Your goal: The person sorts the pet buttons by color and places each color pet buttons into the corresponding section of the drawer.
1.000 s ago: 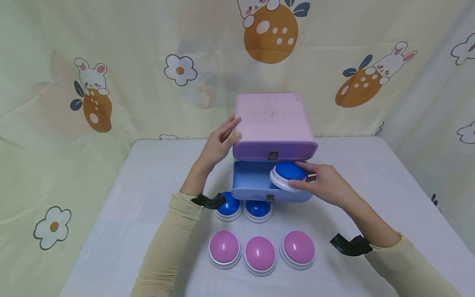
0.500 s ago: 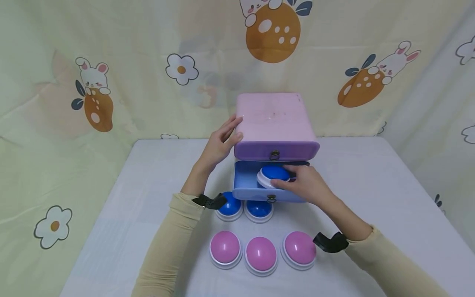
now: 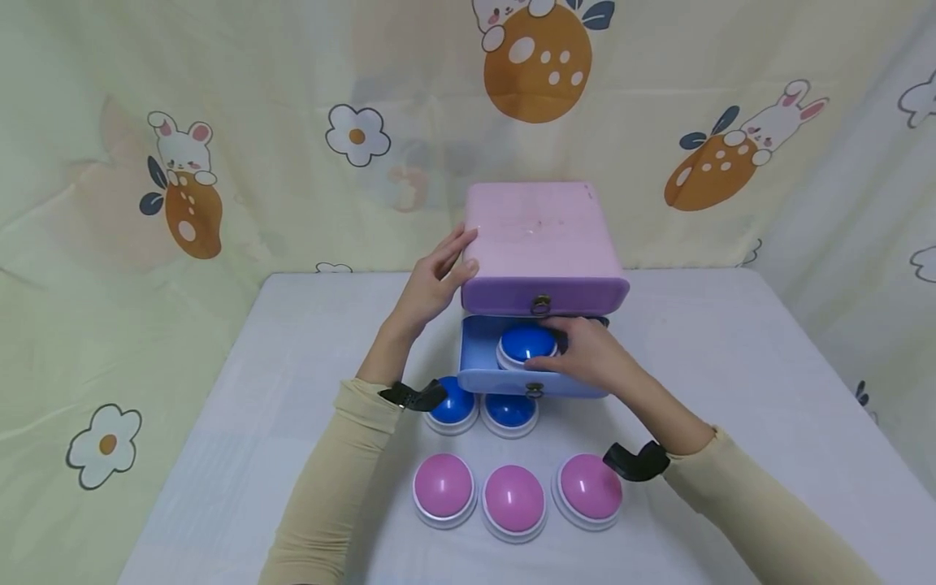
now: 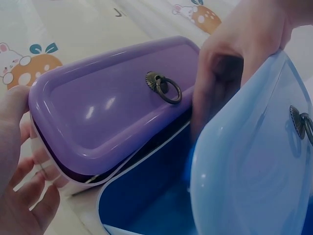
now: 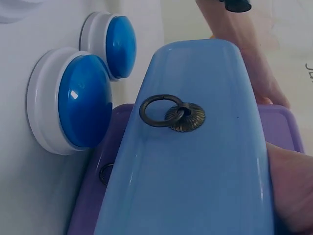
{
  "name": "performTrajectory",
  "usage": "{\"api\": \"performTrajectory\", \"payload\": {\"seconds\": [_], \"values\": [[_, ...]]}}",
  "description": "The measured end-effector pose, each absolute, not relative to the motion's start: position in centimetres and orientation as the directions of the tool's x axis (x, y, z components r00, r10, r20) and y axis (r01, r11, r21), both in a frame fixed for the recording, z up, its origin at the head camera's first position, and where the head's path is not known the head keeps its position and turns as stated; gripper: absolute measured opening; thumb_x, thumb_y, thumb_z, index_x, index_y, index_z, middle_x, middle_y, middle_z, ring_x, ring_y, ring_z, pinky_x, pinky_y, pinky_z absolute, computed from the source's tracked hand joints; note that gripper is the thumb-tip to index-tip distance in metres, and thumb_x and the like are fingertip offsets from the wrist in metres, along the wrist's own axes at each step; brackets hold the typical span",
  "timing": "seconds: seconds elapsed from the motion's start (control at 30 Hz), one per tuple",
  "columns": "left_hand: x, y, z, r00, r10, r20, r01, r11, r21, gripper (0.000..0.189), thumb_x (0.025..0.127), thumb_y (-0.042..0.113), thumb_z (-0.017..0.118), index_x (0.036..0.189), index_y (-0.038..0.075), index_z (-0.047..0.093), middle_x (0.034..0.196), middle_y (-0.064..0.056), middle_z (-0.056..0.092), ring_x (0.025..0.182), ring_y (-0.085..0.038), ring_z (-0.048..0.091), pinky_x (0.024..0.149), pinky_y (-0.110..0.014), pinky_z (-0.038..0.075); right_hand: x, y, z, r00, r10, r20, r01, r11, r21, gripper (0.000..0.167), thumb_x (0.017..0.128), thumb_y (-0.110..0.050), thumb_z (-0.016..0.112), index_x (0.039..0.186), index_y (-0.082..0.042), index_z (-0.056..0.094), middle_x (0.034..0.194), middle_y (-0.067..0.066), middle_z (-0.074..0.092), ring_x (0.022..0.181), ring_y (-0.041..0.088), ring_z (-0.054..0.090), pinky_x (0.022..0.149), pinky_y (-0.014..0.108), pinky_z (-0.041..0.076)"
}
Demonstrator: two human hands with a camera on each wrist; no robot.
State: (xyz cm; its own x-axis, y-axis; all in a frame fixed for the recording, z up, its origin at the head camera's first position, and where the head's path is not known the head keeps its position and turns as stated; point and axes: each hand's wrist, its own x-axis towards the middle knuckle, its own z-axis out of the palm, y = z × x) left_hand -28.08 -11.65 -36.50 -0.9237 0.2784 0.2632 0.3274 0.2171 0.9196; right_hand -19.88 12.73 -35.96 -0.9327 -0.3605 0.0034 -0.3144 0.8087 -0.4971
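Note:
A small chest of drawers (image 3: 537,231) has a pink top and a purple upper drawer front (image 4: 112,103) with a ring pull. Below that, a light blue drawer (image 3: 490,382) is pulled out. My right hand (image 3: 592,353) reaches into it, thumb and fingers gripping a blue push button (image 3: 528,343) with a white base. In the left wrist view the drawer front mostly hides this button. My left hand (image 3: 433,284) rests against the chest's left side, fingers extended along it.
Two more blue buttons (image 3: 453,402) stand on the white table (image 3: 322,341) in front of the chest. Nearer are three pink buttons (image 3: 514,500) in a row. Another purple drawer front (image 5: 122,115) lies beneath the blue drawer. A patterned curtain (image 3: 278,195) hangs behind.
My right hand has carried the blue button left and down, from over the drawer's right side to inside its middle. The left hand stays at the chest's side.

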Motion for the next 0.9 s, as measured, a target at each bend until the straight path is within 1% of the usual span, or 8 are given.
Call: {"api": "performTrajectory", "payload": {"seconds": [0.3,0.47,0.53,0.6,0.7,0.77,0.8,0.9], "values": [[-28.2,-11.8,-36.4,-0.921,0.279,0.27,0.33,0.197,0.923,0.049,0.093,0.039,0.058,0.14,0.039,0.045,0.154,0.019,0.025,0.143,-0.015,0.03,0.11,-0.041,0.037,-20.0,12.8,-35.4,-0.909,-0.405,-0.098,-0.309,0.813,-0.495,0.067,0.085,-0.028,0.071,0.139,0.004,0.044,0.137,0.026,0.05,0.124,0.045,0.048,0.101,0.059,0.04],[-28.2,-11.7,-36.4,-0.922,0.286,0.261,0.325,0.204,0.923,0.05,0.092,0.04,0.058,0.14,0.039,0.045,0.154,0.02,0.025,0.143,-0.016,0.03,0.109,-0.04,0.037,-19.3,14.4,-34.3,-0.895,-0.431,-0.114,-0.314,0.791,-0.526,0.057,0.092,-0.025,0.061,0.135,0.008,0.046,0.131,0.028,0.053,0.117,0.044,0.055,0.095,0.055,0.047],[-28.2,-11.7,-36.3,-0.921,0.285,0.265,0.329,0.21,0.921,0.05,0.092,0.04,0.058,0.14,0.04,0.044,0.154,0.02,0.025,0.143,-0.016,0.03,0.109,-0.04,0.037,-19.2,15.0,-33.4,-0.881,-0.451,-0.143,-0.312,0.78,-0.542,0.046,0.094,-0.023,0.057,0.127,0.009,0.053,0.115,0.025,0.064,0.101,0.038,0.064,0.087,0.049,0.053],[-28.3,-11.9,-36.3,-0.92,0.281,0.275,0.337,0.203,0.92,0.049,0.092,0.039,0.058,0.14,0.039,0.045,0.154,0.019,0.025,0.143,-0.015,0.03,0.11,-0.041,0.037,-19.4,15.2,-32.7,-0.848,-0.493,-0.194,-0.323,0.772,-0.548,0.033,0.096,-0.021,0.054,0.112,0.005,0.063,0.089,0.015,0.068,0.081,0.028,0.065,0.075,0.039,0.056],[-27.8,-12.2,-35.5,-0.918,0.282,0.277,0.336,0.184,0.924,0.05,0.094,0.034,0.058,0.142,0.033,0.044,0.156,0.014,0.025,0.144,-0.017,0.028,0.11,-0.041,0.036,-20.2,15.2,-32.6,-0.767,-0.571,-0.294,-0.343,0.751,-0.563,0.028,0.097,-0.023,0.051,0.087,-0.004,0.068,0.062,-0.002,0.05,0.063,0.014,0.051,0.062,0.027,0.045],[-27.7,-12.2,-35.7,-0.919,0.28,0.276,0.333,0.18,0.926,0.05,0.094,0.034,0.058,0.142,0.032,0.044,0.156,0.014,0.025,0.144,-0.016,0.028,0.111,-0.04,0.035,-20.6,15.1,-33.0,-0.726,-0.598,-0.34,-0.349,0.746,-0.567,0.032,0.098,-0.025,0.05,0.076,-0.008,0.066,0.058,-0.004,0.04,0.06,0.012,0.045,0.059,0.025,0.038],[-27.7,-12.1,-35.7,-0.919,0.282,0.274,0.331,0.178,0.927,0.05,0.093,0.034,0.058,0.142,0.032,0.045,0.156,0.013,0.025,0.144,-0.016,0.028,0.111,-0.04,0.035,-20.7,15.1,-33.3,-0.714,-0.602,-0.356,-0.346,0.746,-0.569,0.034,0.099,-0.027,0.049,0.075,-0.009,0.066,0.057,-0.005,0.038,0.059,0.012,0.044,0.058,0.024,0.037],[-28.1,-11.9,-36.2,-0.918,0.286,0.274,0.333,0.184,0.925,0.05,0.093,0.036,0.058,0.141,0.033,0.045,0.156,0.016,0.025,0.144,-0.015,0.028,0.111,-0.037,0.035,-20.9,14.9,-34.0,-0.719,-0.606,-0.34,-0.369,0.748,-0.552,0.032,0.099,-0.028,0.048,0.084,-0.01,0.069,0.061,-0.006,0.044,0.063,0.012,0.046,0.059,0.024,0.038]]}}
